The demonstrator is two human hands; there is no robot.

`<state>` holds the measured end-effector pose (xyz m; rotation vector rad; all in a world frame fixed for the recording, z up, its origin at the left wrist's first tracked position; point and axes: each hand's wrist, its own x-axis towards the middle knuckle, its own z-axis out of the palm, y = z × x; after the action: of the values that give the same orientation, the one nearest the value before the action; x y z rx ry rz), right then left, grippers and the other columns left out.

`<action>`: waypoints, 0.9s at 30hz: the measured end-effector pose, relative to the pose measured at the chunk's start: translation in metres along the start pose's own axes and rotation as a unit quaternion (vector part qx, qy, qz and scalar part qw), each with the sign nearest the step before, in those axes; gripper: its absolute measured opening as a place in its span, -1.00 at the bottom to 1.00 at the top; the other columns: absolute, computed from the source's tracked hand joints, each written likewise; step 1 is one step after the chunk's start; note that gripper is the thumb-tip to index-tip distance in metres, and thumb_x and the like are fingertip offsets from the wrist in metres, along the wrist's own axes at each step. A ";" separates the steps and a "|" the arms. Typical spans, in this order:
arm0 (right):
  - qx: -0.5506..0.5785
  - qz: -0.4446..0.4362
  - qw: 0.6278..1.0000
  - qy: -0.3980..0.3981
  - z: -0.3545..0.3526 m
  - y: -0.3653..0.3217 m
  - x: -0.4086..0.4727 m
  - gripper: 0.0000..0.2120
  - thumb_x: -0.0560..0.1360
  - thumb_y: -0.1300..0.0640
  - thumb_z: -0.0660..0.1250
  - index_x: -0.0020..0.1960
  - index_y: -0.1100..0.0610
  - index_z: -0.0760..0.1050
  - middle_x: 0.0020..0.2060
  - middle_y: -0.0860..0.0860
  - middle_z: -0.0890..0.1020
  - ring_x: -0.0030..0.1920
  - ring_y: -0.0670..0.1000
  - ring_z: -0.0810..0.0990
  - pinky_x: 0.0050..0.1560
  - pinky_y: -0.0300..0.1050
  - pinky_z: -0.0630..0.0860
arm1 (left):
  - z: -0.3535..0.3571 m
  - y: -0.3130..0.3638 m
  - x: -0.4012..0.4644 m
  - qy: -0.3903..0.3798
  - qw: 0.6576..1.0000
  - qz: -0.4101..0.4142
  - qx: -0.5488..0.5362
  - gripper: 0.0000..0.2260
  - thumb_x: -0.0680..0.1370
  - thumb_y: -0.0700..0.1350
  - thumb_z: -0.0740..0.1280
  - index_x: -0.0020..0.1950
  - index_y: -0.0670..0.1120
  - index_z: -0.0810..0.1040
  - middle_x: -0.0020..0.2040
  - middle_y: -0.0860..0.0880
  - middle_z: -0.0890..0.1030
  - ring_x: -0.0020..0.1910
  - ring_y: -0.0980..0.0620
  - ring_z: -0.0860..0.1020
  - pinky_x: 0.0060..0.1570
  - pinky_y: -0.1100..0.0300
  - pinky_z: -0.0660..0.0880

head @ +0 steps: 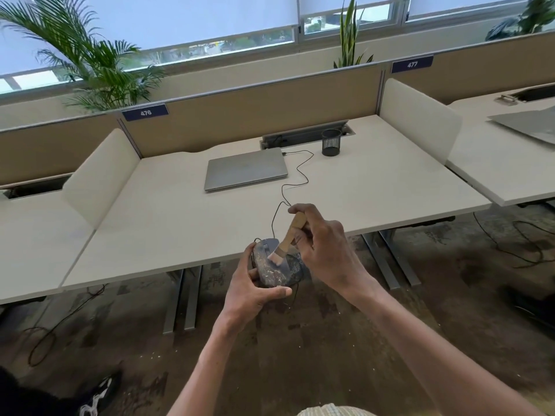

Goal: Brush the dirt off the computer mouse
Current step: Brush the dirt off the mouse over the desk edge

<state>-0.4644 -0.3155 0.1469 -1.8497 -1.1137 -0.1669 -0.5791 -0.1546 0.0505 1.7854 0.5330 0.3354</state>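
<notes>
Open-plan office, pale surface bounded by tan partition panels tagged 476 and 477, with potted plants and half-lowered window blinds behind. On the surface: closed grey laptop near the back, black mesh pen cup to its right beside an open cable hatch. Thin black cable trailing in loops from the laptop's right rear corner toward the front edge.

Just off that front edge, above the stained floor: dark computer mouse, speckled with pale dirt, cradled in the left hand, fingers curled round its left side and thumb lying under the near end. Right hand gripping the wooden handle of a small brush, handle tilted up and away, pale bristles pressed on the mouse's top.

Bottom left corner: dark shoe with white laces on the floor.
</notes>
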 end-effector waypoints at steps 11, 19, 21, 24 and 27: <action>-0.028 0.012 0.999 -0.035 -0.012 0.008 -0.003 -0.63 0.59 0.36 0.30 0.37 0.18 0.41 -0.37 -0.08 0.53 -0.37 -0.23 0.54 -0.45 -0.42 0.36 | -0.001 0.001 0.004 0.000 1.000 -0.018 -0.003 0.14 0.13 0.03 0.76 0.56 0.31 0.18 0.37 -0.18 0.60 0.26 -0.13 0.65 0.28 -0.15 0.61; 0.000 0.015 1.000 -0.013 -0.002 0.007 0.000 -0.62 0.60 0.33 0.32 0.37 0.15 0.39 -0.26 0.04 0.63 -0.37 -0.04 0.60 -0.37 -0.10 0.57 | -0.005 0.001 0.010 0.013 1.000 -0.002 -0.003 0.09 0.12 0.08 0.76 0.49 0.37 0.21 0.37 -0.08 0.60 0.25 -0.03 0.67 0.22 0.08 0.64; -0.006 0.017 0.999 -0.030 -0.001 0.011 -0.006 -0.65 0.59 0.34 0.32 0.33 0.12 0.41 -0.30 -0.04 0.60 -0.40 -0.09 0.55 -0.45 -0.30 0.45 | -0.006 -0.002 0.009 0.012 1.000 -0.010 -0.010 0.10 0.11 0.09 0.75 0.50 0.37 0.20 0.36 -0.11 0.60 0.25 -0.03 0.66 0.22 0.06 0.64; -0.020 0.034 0.998 -0.054 -0.001 0.018 -0.011 -0.68 0.60 0.32 0.30 0.30 0.07 0.41 -0.34 -0.06 0.58 -0.38 -0.14 0.53 -0.47 -0.37 0.36 | -0.008 -0.005 0.007 0.015 1.000 -0.017 -0.008 0.11 0.09 0.13 0.74 0.49 0.37 0.18 0.37 -0.13 0.59 0.26 -0.05 0.65 0.24 0.05 0.63; -0.025 0.039 0.998 -0.047 -0.003 0.020 -0.009 -0.68 0.60 0.33 0.30 0.31 0.09 0.41 -0.34 -0.04 0.58 -0.36 -0.20 0.54 -0.48 -0.41 0.35 | -0.009 -0.004 0.008 0.016 1.000 -0.016 -0.008 0.15 0.08 0.15 0.74 0.55 0.29 0.19 0.42 -0.13 0.55 0.30 -0.08 0.63 0.31 -0.10 0.59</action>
<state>-0.4537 -0.3265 0.1314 -1.9598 -1.1093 -0.0640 -0.5770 -0.1420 0.0488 1.7564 0.5789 0.3465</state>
